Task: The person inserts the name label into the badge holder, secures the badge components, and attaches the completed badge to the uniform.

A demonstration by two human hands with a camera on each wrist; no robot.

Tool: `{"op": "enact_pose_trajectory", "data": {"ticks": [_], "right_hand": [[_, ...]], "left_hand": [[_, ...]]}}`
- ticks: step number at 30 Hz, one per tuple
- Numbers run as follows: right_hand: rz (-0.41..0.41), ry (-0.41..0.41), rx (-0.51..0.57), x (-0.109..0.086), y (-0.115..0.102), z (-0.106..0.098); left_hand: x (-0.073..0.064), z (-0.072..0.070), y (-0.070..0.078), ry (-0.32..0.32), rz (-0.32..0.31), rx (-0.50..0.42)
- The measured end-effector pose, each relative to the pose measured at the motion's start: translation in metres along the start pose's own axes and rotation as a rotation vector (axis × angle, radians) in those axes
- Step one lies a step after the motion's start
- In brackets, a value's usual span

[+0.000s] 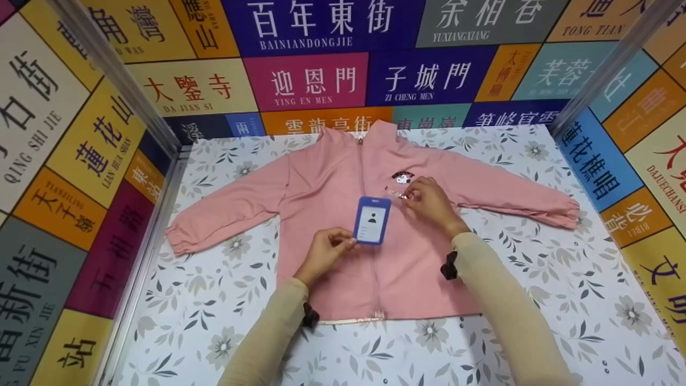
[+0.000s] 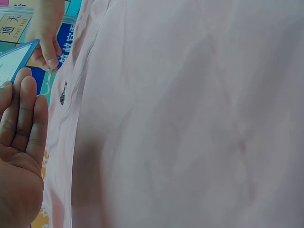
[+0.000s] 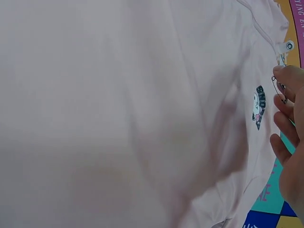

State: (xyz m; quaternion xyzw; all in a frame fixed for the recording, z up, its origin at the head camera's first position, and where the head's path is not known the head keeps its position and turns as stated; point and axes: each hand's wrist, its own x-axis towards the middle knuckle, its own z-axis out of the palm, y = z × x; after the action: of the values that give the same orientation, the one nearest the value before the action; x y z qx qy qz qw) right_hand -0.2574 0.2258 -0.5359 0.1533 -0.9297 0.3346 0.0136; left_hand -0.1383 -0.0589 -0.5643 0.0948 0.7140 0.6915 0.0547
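A pink zip-up jacket (image 1: 321, 185) lies spread on the table, with a small printed character (image 1: 403, 178) on its chest. Over the zipper, my left hand (image 1: 328, 251) pinches a blue ID badge holder (image 1: 372, 221) by its lower left corner, thumb on the front. My right hand (image 1: 429, 205) is above the chest, just below the print in the head view. Between its thumb and finger it grips a badge clip (image 1: 399, 195). In the right wrist view this clip shows an open-looking wire pin (image 3: 274, 88) and a strap with a round snap (image 3: 289, 45).
The white table (image 1: 214, 300) has a grey leaf and flower pattern. Panels of coloured signs (image 1: 305, 80) stand at the back and both sides, with metal posts (image 1: 123, 69) at the corners. The jacket's sleeves (image 1: 514, 187) reach out left and right.
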Motion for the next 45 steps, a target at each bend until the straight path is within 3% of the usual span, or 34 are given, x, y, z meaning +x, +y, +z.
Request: {"op": "enact_pose_trajectory", "data": {"ticks": [10,18,28,37,45], "right_hand": [[0.017,-0.015,0.068,0.001,-0.005,-0.003],[0.017,0.003,0.267,0.006,-0.01,-0.005],[0.045,0.017,0.398,0.012,-0.017,-0.005],[0.065,0.041,0.49,0.014,-0.029,-0.01],[0.083,0.045,0.704,0.014,-0.042,-0.014]], "left_hand": [[0.0,-0.002,0.001,-0.005,-0.007,-0.023],[0.0,-0.002,0.002,-0.008,-0.038,-0.072],[-0.009,-0.002,0.029,-0.027,-0.015,-0.066],[0.0,-0.003,0.002,-0.011,-0.029,-0.083],[0.001,-0.004,-0.002,0.007,-0.014,-0.054]]}}
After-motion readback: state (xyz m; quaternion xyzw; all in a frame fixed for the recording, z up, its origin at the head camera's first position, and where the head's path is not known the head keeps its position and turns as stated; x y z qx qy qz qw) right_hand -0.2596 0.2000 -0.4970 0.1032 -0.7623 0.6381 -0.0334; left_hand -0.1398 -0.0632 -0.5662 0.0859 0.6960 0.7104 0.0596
